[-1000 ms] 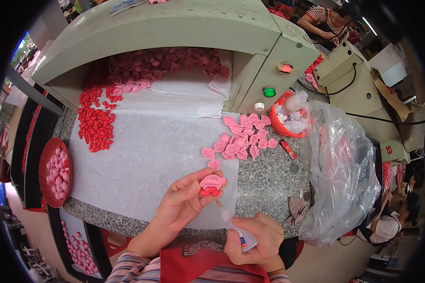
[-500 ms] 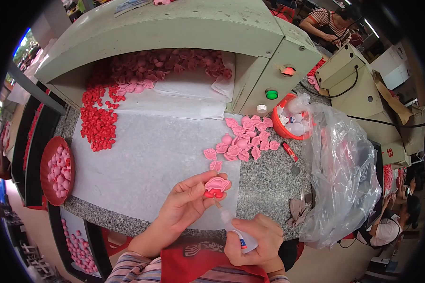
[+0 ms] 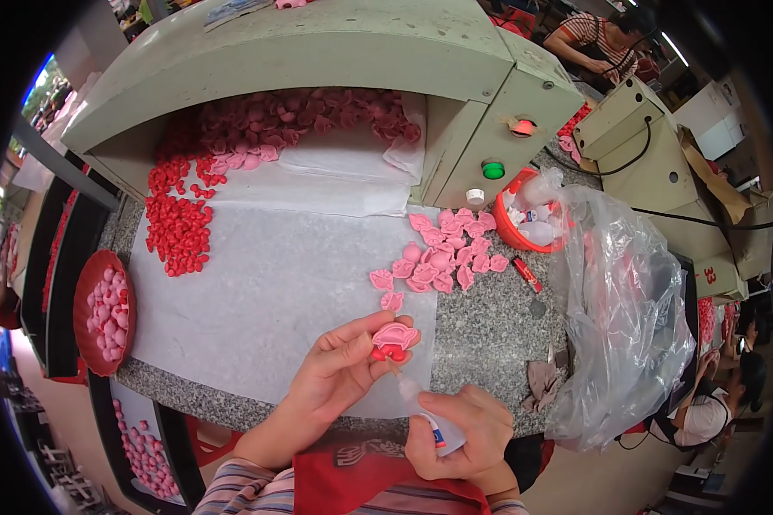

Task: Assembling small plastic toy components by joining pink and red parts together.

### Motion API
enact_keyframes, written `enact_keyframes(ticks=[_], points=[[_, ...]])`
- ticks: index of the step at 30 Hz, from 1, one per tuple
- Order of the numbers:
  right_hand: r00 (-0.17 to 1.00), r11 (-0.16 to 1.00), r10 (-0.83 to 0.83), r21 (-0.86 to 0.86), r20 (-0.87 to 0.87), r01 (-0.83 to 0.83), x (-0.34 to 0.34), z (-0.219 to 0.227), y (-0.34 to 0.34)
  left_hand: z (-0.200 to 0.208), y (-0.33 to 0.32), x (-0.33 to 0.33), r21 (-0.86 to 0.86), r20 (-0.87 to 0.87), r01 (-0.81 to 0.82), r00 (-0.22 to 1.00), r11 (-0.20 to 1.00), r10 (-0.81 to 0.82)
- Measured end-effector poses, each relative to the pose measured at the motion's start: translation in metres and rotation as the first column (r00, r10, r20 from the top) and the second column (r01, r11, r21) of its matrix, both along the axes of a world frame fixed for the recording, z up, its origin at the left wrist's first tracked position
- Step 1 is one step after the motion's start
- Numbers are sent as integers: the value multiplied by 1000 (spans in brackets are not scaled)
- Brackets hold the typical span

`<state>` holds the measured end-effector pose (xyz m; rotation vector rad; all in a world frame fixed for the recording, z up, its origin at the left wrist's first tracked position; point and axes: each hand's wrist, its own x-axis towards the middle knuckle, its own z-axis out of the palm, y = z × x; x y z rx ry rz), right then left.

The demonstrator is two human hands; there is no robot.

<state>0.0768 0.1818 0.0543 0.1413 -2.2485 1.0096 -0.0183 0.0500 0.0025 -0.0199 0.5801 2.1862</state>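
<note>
My left hand [image 3: 345, 360] pinches a pink molded piece [image 3: 395, 336] between thumb and fingers, with a small red piece [image 3: 387, 353] at its lower edge. A white squeeze bottle [image 3: 442, 436] with a narrow nozzle is in my right hand [image 3: 471, 433]. The nozzle tip points up and left, right at the red piece; whether it touches cannot be made out. Just beyond my hands, a loose pile of pink molded pieces [image 3: 442, 257] lies partly on the white paper [image 3: 249, 318] and partly on the speckled stone tabletop [image 3: 481, 343].
A pale green machine [image 3: 318, 51] with an arched opening holds heaped pink pieces; red pieces [image 3: 178, 236] lie at its left. An orange basket of bottles [image 3: 511, 225], a clear plastic bag [image 3: 623, 326] and a red tube [image 3: 526, 275] are at right, a red bowl [image 3: 90, 343] at left.
My right hand and the bottle have shifted very slightly up and left, bringing the nozzle closer against the red piece. My left hand keeps its hold.
</note>
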Motion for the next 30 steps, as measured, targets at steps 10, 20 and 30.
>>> enact_keyframes(ticks=[10,20,30], points=[[996,996,-88,-35,-34,87,9,-6,13,-2,1,-2,-42,38,-47,998,998,49],[794,617,-484,-499,369,608,15,-118,132,-7,1,-1,-12,94,-45,995,999,46],[419,501,-844,215,333,838,14,-92,116,-10,2,-7,-9,142,-38,989,999,39]])
